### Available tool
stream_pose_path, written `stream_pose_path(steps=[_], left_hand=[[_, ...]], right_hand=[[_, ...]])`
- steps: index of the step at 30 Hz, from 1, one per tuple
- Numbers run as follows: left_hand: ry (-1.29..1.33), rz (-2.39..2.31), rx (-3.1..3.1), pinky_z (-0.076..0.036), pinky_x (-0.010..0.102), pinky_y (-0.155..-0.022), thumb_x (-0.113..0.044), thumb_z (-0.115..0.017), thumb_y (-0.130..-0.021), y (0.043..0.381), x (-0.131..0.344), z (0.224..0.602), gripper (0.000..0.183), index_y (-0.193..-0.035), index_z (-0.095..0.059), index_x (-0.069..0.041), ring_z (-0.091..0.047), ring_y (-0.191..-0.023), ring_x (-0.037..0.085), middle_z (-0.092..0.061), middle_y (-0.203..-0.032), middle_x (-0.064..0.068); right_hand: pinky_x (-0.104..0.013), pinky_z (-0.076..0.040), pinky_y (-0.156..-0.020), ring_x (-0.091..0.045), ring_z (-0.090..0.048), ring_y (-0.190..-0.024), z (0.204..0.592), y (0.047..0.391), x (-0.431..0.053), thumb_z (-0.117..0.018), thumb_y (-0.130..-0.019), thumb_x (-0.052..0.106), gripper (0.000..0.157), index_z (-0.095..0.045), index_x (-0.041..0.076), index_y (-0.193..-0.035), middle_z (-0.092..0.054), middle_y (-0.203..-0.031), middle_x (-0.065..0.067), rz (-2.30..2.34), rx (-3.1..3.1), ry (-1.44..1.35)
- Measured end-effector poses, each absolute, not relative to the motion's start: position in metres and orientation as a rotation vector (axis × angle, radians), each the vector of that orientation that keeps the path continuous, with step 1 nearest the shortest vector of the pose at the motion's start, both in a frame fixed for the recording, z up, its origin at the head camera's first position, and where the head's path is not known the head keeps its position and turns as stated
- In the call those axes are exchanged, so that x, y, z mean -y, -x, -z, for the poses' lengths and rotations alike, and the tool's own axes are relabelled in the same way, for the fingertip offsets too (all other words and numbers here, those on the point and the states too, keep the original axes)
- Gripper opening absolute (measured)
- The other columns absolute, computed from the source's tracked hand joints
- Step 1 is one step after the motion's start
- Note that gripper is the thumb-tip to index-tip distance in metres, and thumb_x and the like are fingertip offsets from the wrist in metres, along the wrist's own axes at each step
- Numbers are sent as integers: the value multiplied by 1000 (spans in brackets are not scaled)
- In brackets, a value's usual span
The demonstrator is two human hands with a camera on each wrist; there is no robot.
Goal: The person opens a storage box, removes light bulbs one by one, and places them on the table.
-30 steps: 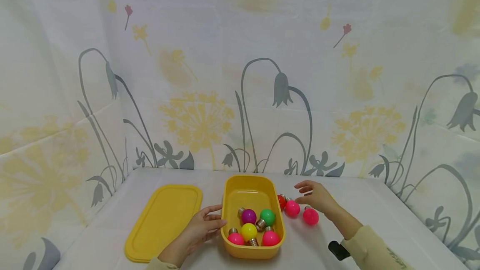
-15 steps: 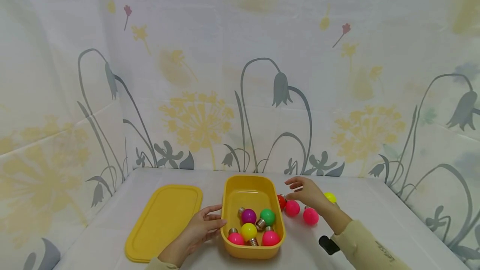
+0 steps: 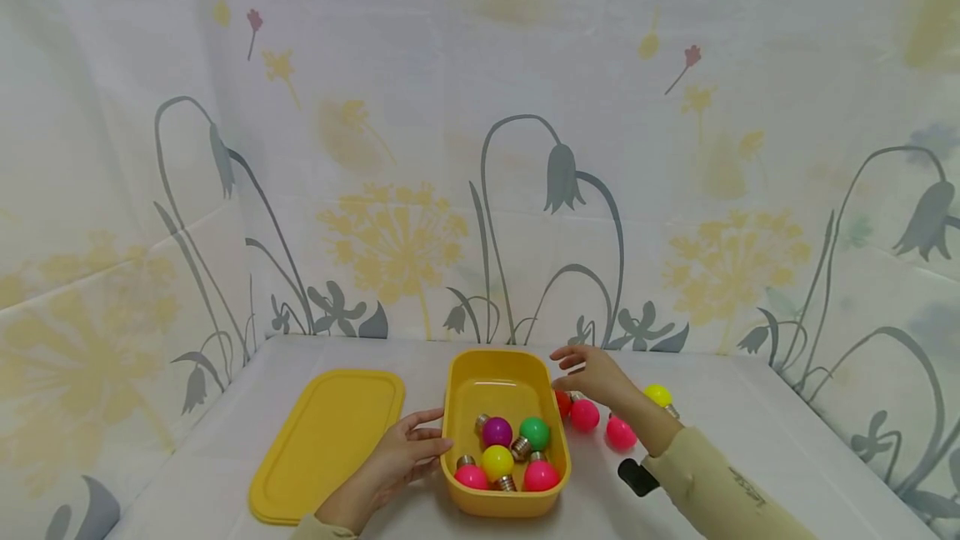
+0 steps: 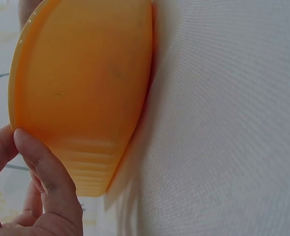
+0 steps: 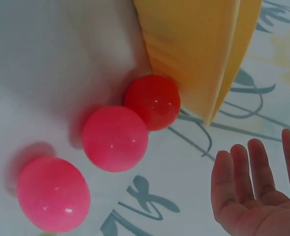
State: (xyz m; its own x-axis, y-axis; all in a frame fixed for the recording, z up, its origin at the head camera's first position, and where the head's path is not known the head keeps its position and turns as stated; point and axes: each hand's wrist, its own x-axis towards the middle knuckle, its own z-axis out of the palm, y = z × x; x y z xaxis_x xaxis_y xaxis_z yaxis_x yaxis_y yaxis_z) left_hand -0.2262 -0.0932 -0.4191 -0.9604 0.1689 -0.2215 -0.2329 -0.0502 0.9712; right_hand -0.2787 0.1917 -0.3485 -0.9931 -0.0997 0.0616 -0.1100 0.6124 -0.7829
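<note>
A yellow plastic box [image 3: 502, 507] stands at the middle of the table with several coloured light bulbs in it, among them a purple bulb [image 3: 497, 432] and a green bulb [image 3: 535, 433]. My left hand [image 3: 401, 461] holds the box's left rim between thumb and finger, seen close in the left wrist view. Beside the box's far right corner, my right hand [image 3: 600, 377] hovers with loosely extended fingers and nothing in them. Under and near it lie a red bulb [image 5: 153, 102] and two pink bulbs, one pink bulb [image 5: 115, 138] against the red one.
A yellow lid [image 3: 330, 444] lies flat to the left of the box. Right of my right forearm rests a yellow bulb [image 3: 658, 395]. Flower-printed cloth [image 3: 525, 232] rises behind the table. A black device [image 3: 637, 477] sits under my right wrist.
My right hand has moved left and slightly away from me, towards the box's far right corner, uncovering the yellow bulb on the table. The left hand and box stay put.
</note>
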Motion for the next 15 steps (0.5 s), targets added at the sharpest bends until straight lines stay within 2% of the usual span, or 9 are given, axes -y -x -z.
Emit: stream_pose_path(steps=[5,15], left_hand=[[70,-2098,-1952,-53,28,-69,-10,-70,-83,226,94,419,60,-135,-42,1,-57,-73,17,-55,-100,11],[73,-2088,-1955,-54,28,-70,-11,-71,-83,226,94,418,61,-135,-41,1,-58,-74,17,-56,-102,13]], right_hand=[[-41,-52,-80,-24,-57,-91,345,280,-182,-76,-74,8,39,-62,7,-111,-59,-109,-13,-1382,2814,-220],[-36,-53,-77,-23,-58,-89,341,284,-160,-75,-74,5,40,-61,5,-112,-58,-109,-15,-1413,2827,-300]])
